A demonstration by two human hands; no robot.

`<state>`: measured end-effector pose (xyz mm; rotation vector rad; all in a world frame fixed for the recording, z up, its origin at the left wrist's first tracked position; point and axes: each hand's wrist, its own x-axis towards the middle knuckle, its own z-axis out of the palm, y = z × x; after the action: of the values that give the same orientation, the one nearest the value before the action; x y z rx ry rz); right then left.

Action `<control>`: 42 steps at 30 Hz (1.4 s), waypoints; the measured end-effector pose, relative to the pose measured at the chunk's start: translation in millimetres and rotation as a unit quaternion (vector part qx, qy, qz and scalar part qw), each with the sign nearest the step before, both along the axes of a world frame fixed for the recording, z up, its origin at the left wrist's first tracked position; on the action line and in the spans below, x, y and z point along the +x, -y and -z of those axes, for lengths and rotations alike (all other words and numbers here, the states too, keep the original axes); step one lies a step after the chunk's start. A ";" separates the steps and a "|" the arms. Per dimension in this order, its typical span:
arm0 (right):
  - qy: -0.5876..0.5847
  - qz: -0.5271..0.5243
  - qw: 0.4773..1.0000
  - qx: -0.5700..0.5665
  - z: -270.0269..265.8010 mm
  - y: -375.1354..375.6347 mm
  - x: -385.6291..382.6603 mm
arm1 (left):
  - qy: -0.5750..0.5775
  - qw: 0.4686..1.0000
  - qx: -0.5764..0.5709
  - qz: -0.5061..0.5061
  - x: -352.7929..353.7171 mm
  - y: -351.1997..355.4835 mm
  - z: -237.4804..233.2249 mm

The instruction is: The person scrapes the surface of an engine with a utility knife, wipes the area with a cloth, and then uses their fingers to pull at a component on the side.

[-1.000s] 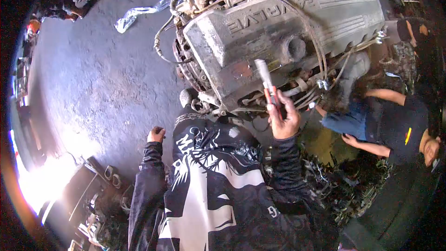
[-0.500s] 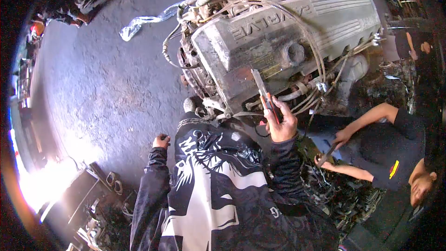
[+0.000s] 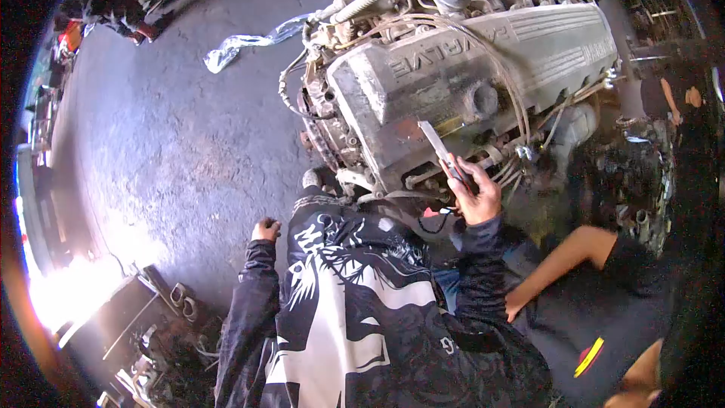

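Observation:
My right hand [image 3: 479, 198] is closed around a utility knife [image 3: 454, 169] with an orange-and-dark handle. Its long pale blade points up and away from me, overlapping the lower front of the engine's valve cover [image 3: 408, 98] in this view. Raised "VALVE" lettering and a round filler cap [image 3: 479, 101] show on that grimy metal cover. Beside my body on the left, over the floor, hangs my left hand [image 3: 266, 230], its fingers curled in, with nothing showing in them.
A co-worker in a dark shirt [image 3: 596, 295] leans in close at my right, one arm near my sleeve. Hoses and cables [image 3: 521, 98] run across the engine. Clear plastic [image 3: 253, 44] lies on the floor [image 3: 189, 128]. Metal parts [image 3: 162, 347] are piled at lower left.
The co-worker has come closer to my right side and bent lower; the tool in their hands is now out of sight. My right hand has shifted slightly right and down with the knife.

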<state>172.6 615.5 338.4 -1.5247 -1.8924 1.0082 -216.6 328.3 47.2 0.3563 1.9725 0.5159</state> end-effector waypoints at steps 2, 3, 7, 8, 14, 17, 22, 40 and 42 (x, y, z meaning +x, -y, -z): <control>0.010 -0.033 0.999 0.024 -3.9 -0.8 8.5 | -0.005 1.000 0.003 -0.020 0.7 7.7 4.0; 0.011 -0.037 0.999 0.023 -5.2 2.2 8.7 | -0.010 0.999 0.004 -0.034 2.3 12.8 6.0; 0.008 0.003 0.999 -0.041 -8.3 8.9 -5.0 | -0.002 0.997 -0.023 -0.068 15.4 27.2 3.2; 0.004 0.009 0.999 -0.037 -5.6 9.8 -9.9 | -0.001 0.996 -0.029 -0.081 17.4 29.6 5.5; -0.008 0.019 0.999 -0.036 -16.3 13.8 -8.8 | 0.007 0.993 -0.028 -0.118 25.3 55.1 19.9; 0.014 0.019 0.999 -0.034 -8.8 12.3 -4.7 | -0.015 0.995 -0.063 -0.075 31.0 57.5 21.9; 0.013 0.029 0.999 -0.038 -8.9 13.6 -9.8 | 0.001 0.994 -0.033 -0.106 29.9 45.4 11.7; 0.018 0.021 0.999 -0.040 -8.6 -1.3 -13.8 | -0.051 0.995 0.051 -0.062 22.7 12.8 5.2; 0.024 0.017 0.999 -0.038 -8.9 -3.4 -12.7 | -0.058 0.996 0.048 -0.047 22.4 11.0 5.6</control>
<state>159.9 619.0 347.3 -1.6322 -1.8737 1.0492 -194.2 317.3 41.6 0.3620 2.0887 0.6644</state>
